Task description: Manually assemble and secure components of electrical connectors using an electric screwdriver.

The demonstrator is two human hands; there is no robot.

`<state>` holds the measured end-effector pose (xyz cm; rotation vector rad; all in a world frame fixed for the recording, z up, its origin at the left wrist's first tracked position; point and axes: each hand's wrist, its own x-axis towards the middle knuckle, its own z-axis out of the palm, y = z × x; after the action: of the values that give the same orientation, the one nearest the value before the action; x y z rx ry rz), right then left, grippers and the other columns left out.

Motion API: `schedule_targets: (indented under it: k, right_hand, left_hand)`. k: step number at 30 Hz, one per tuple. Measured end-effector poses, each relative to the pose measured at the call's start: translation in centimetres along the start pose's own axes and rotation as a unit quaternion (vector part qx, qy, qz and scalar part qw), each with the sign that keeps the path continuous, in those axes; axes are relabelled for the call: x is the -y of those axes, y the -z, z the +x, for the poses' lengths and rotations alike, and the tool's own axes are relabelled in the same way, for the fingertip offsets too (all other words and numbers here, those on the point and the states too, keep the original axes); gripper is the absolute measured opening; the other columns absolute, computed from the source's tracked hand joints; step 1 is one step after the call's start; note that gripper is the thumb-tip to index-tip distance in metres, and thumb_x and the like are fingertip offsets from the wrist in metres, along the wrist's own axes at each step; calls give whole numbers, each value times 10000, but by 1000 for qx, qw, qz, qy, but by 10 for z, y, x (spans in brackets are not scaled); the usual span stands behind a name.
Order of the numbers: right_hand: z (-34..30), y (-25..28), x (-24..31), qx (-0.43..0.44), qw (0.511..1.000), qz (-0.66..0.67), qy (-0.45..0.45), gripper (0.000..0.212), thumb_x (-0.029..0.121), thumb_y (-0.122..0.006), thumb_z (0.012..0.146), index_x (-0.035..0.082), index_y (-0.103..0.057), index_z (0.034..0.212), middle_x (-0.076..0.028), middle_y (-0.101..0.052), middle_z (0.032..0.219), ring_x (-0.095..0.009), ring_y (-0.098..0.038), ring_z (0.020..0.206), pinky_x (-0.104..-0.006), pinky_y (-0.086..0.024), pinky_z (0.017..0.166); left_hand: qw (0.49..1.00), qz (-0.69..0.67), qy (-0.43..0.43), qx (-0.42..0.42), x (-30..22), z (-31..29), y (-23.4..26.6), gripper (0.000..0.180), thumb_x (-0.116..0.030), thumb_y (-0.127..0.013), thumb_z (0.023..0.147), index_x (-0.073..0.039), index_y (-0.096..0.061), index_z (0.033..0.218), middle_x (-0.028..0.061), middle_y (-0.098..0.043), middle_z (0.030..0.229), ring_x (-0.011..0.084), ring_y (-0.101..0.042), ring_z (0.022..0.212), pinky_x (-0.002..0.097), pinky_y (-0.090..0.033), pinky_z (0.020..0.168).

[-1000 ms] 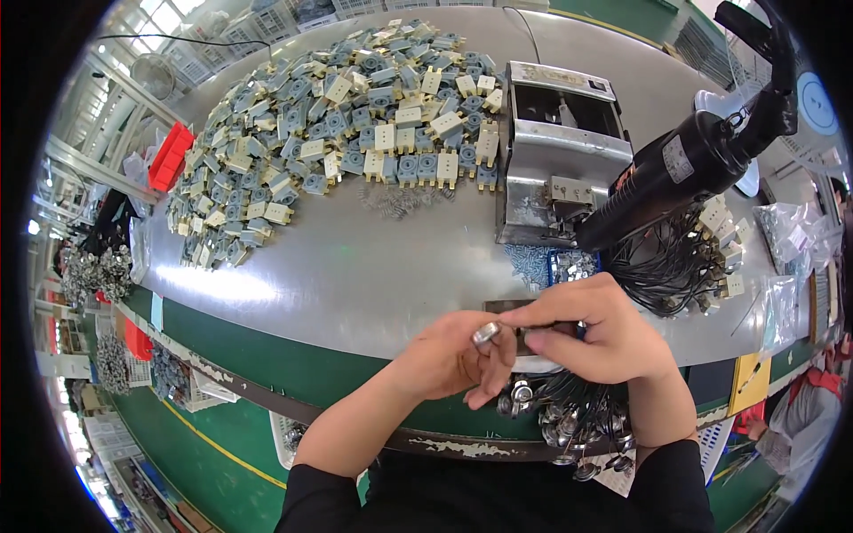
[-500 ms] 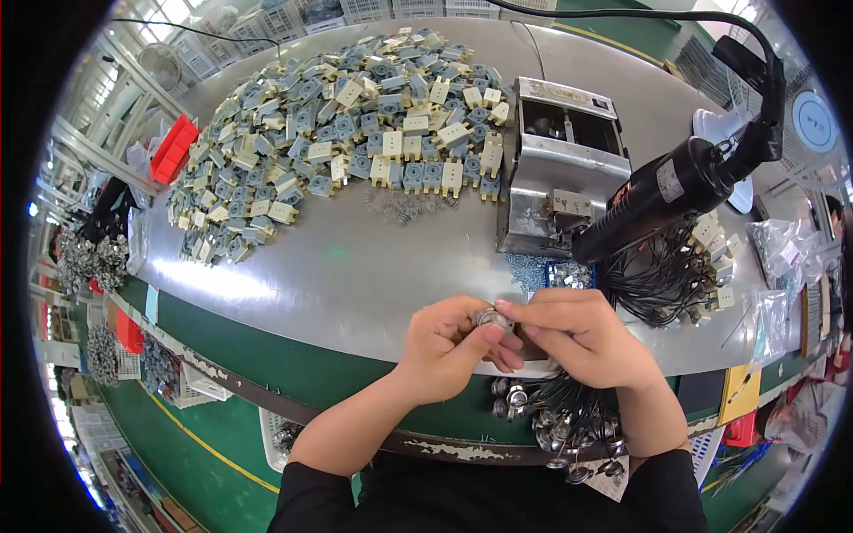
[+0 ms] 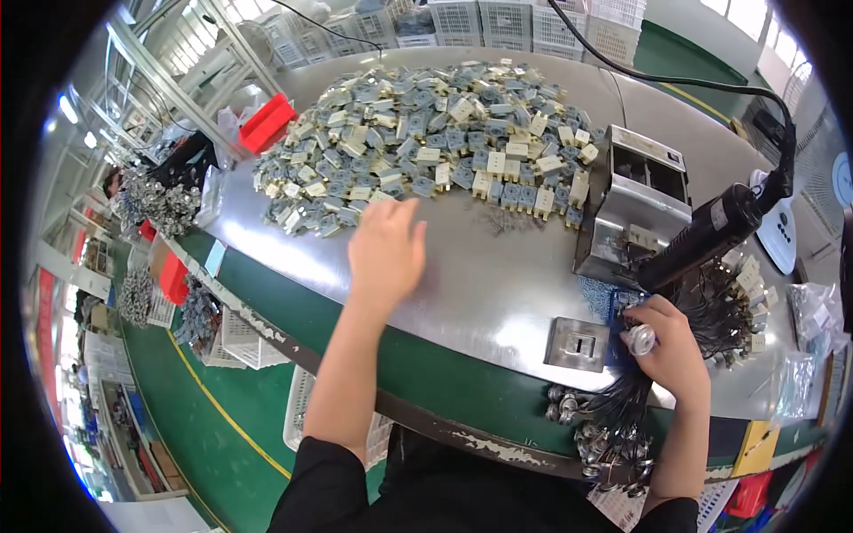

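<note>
Factory workbench with a curved grey metal top [image 3: 498,275] and a green front edge, seen from above through a wide lens; shelving and stacked white crates along the far side. Heaped across the far half of the bench, a large pile of small blue-grey and cream plastic parts [image 3: 435,142]. Left hand [image 3: 386,249] stretched far forward over the bare metal, fingers loosely spread and grasping nothing, fingertips just short of the near edge of that pile. Right hand [image 3: 666,342] low at the near right edge of the bench, fingers curled and pinching a small round silvery piece [image 3: 640,338] between thumb and forefinger. Just left of that hand, a flat square metal fixture [image 3: 577,345] with a slot in its middle, lying on the bench. Beyond the right hand, a black cylindrical power tool [image 3: 711,231] hanging at a slant on a black cable, beside a boxy silver machine [image 3: 635,200]. Under and around the right hand, a bundle of thin black wires [image 3: 622,409] spilling over the bench edge, each ending in a small silvery round tip. At far left, a red bin [image 3: 267,123] near the bench rim. Black sleeves at the bottom edge of the view.
</note>
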<state>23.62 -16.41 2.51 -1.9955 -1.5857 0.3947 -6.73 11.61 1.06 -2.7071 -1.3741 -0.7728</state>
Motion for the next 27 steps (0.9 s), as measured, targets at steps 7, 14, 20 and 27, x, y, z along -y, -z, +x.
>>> schedule_targets:
  k: [7,14,20,27]
  right_hand:
    - [10,3,-9,-42,989,131,-47,194,8,-774,831,-24,-736,1019,-171,-685,1073,-339,-696,982,-383,-552,869]
    - [13,-5,-10,-4,999,22,30,275,29,-776,827,-32,-751,1094,-196,-698,1160,-386,-701,1041,-415,-563,925]
    - [14,-20,2,-5,994,-108,-14,232,55,-749,842,-16,-727,1061,-193,-697,1160,-415,-688,1046,-469,-564,923]
    - [15,-29,-2,-16,995,-103,0,102,2,-661,867,-12,-671,968,-182,-674,997,-421,-673,935,-482,-551,811]
  left_hand:
    - [978,190,-89,-7,100,-12,-26,380,-76,-575,953,-73,-700,1312,160,-614,1435,383,-552,1338,452,-472,1093]
    - [994,74,-76,-20,93,5,-33,371,-145,-663,971,-39,-653,1326,156,-663,1380,390,-598,1277,487,-474,1075]
    - [995,77,-40,51,72,4,-26,368,-162,-705,949,-46,-665,1296,182,-687,1281,386,-622,1198,477,-485,1025]
    - [940,-302,-17,159,-5,-39,-14,381,-193,-700,1016,-14,-632,1345,156,-724,1077,256,-722,881,383,-568,744]
